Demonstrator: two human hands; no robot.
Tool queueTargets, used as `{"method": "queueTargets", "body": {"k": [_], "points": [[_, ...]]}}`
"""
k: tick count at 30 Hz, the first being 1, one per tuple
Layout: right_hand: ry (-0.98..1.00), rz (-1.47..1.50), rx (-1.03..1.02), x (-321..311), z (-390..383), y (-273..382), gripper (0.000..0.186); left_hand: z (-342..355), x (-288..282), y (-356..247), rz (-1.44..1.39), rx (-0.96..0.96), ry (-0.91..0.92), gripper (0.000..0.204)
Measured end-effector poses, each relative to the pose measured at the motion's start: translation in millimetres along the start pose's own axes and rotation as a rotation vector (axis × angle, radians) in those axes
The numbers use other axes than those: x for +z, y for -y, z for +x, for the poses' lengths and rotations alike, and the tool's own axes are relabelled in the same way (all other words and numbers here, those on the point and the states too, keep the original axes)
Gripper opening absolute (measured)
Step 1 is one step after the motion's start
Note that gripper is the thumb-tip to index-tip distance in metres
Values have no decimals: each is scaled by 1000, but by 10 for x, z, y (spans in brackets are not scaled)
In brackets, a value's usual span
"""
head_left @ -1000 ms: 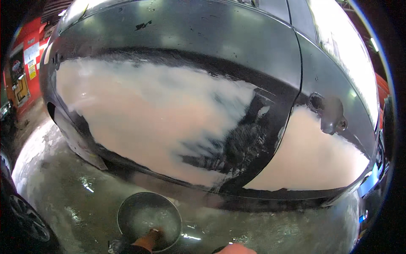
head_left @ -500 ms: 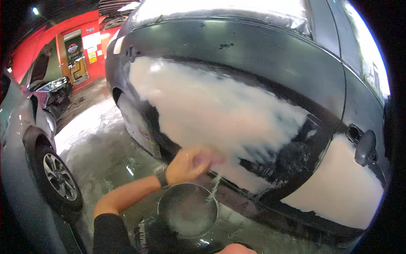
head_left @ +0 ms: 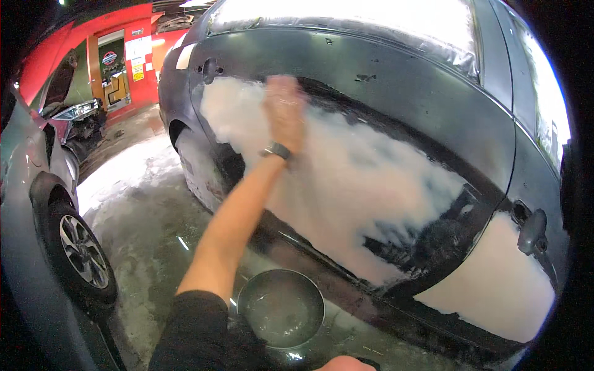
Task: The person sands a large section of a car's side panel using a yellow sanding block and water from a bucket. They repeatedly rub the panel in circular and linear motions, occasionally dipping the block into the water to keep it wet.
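My left hand (head_left: pixel 286 120), with a dark watch (head_left: pixel 276 149) on its wrist, is raised against the upper left part of the car door (head_left: pixel 427 86). It is smeared by motion, palm toward the panel. Pinkish colour at its fingers looks like a wet pad or cloth (head_left: pixel 288 88), mostly hidden; its kind is unclear. Under the hand lies a broad, wet, pale patch of filler (head_left: pixel 346 179) with ragged edges on the dark door. Below stands a round dark basin of cloudy water (head_left: pixel 281 309). My right hand does not show; a rounded bit of skin (head_left: pixel 343 363) at the lower edge looks like a knee.
A second pale patch (head_left: pixel 495 278) covers the front door beside a dark door mirror or handle part (head_left: pixel 533 232). Plastic film (head_left: pixel 371 25) covers the window. On the left stands a grey car with its wheel (head_left: pixel 83 247). The concrete floor (head_left: pixel 148 216) is wet.
My left hand has swung up from the door's lower edge above the basin, where water was dripping from it, to the top of the pale patch. The view has shifted slightly.
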State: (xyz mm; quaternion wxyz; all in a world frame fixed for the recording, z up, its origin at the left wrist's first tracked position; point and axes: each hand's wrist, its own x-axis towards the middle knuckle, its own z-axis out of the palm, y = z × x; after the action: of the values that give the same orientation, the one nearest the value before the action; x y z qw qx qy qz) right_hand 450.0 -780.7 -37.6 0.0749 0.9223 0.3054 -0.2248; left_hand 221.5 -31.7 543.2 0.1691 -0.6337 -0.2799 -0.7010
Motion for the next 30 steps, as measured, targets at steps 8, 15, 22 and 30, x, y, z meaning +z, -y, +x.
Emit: {"method": "queueTargets", "body": {"k": [8, 15, 22, 30], "points": [[-186, 230, -4, -848, -215, -173, 56, -170, 10, 253, -251, -253, -133, 45], [-574, 615, -338, -2327, -430, 206, 58, -863, -74, -1974, -204, 452, 339, 57], [-1109, 106, -731, -4124, -877, 1523, 83, -778, -77, -1941, -481, 788, 379, 54], [-1356, -198, -1128, -5497, -771, 2906, 77, -232, -491, 557, -220, -427, 118, 41]]}}
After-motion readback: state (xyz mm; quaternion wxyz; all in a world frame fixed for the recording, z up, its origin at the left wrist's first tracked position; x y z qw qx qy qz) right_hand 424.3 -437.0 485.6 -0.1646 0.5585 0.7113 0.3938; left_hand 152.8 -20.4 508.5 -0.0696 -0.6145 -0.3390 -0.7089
